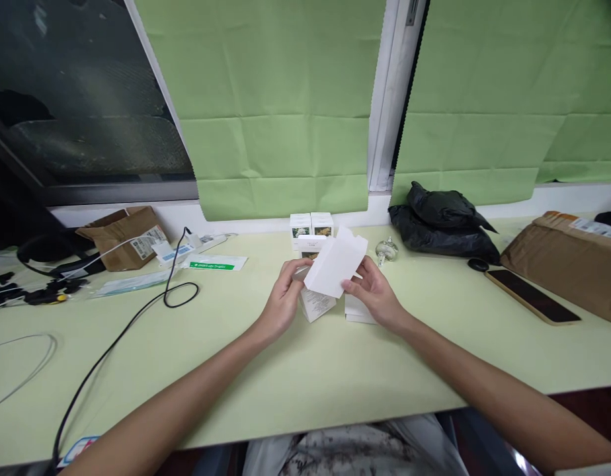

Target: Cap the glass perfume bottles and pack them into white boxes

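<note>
A: Centre frame, what do I log for the hands?

B: I note left hand (282,299) and right hand (375,294) both pinching the flat white carton (336,263), held tilted above the table (285,370).

A: Behind them?

B: Small boxes (311,228) stacked, glass bottle (387,250) right of them.

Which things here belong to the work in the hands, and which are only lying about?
In hand:
- left hand and right hand holding the flat white carton
- small white boxes
- white box under the hands

Lying about:
- black plastic bag
- phone
- brown parcel
- black cable
- glass bottle
</note>
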The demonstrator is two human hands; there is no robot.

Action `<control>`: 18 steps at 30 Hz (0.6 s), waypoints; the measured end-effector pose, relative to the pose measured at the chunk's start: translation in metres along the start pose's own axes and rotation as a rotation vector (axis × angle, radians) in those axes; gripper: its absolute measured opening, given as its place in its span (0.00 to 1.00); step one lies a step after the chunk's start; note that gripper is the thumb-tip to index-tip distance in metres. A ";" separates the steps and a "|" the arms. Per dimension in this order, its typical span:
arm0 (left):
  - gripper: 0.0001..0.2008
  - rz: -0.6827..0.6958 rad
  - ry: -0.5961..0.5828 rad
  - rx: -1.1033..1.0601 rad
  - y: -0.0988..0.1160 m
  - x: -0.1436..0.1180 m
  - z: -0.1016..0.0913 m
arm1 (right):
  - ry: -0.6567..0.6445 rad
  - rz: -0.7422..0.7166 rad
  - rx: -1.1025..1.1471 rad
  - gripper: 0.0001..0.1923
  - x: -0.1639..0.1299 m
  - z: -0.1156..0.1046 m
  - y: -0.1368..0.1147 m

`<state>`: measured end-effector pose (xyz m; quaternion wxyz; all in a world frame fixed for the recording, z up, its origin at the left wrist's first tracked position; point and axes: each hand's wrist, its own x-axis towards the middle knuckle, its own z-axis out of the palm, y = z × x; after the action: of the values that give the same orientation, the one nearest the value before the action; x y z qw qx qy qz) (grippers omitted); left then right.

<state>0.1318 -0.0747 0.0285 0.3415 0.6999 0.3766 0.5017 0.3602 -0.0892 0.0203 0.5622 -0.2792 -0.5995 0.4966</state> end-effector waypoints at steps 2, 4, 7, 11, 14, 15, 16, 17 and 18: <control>0.21 0.035 0.015 0.040 -0.001 -0.002 -0.003 | -0.033 -0.029 -0.021 0.29 0.001 0.003 -0.007; 0.21 0.064 0.007 0.050 0.001 -0.004 -0.005 | -0.078 -0.059 -0.037 0.28 0.003 0.006 -0.016; 0.19 0.061 -0.024 0.023 0.007 -0.009 -0.006 | -0.140 -0.070 -0.104 0.27 0.008 0.010 -0.029; 0.19 0.115 -0.021 0.059 0.007 -0.016 -0.004 | -0.154 -0.130 -0.238 0.26 0.016 0.012 -0.040; 0.15 0.195 0.002 0.059 0.002 -0.019 -0.004 | -0.128 -0.195 -0.298 0.24 0.020 0.010 -0.043; 0.13 0.212 0.009 0.057 0.000 -0.019 -0.005 | -0.128 -0.199 -0.311 0.23 0.021 0.008 -0.043; 0.12 0.222 0.019 0.065 -0.001 -0.020 -0.007 | -0.134 -0.197 -0.324 0.23 0.022 0.007 -0.043; 0.11 0.221 0.035 0.089 -0.002 -0.020 -0.009 | -0.141 -0.194 -0.337 0.23 0.022 0.005 -0.043; 0.09 0.216 0.057 0.125 -0.002 -0.020 -0.010 | -0.147 -0.191 -0.350 0.23 0.022 0.003 -0.042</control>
<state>0.1174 -0.0899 0.0209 0.2303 0.7418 0.3393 0.5306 0.3616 -0.0849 0.0677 0.5042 -0.2777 -0.7398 0.3484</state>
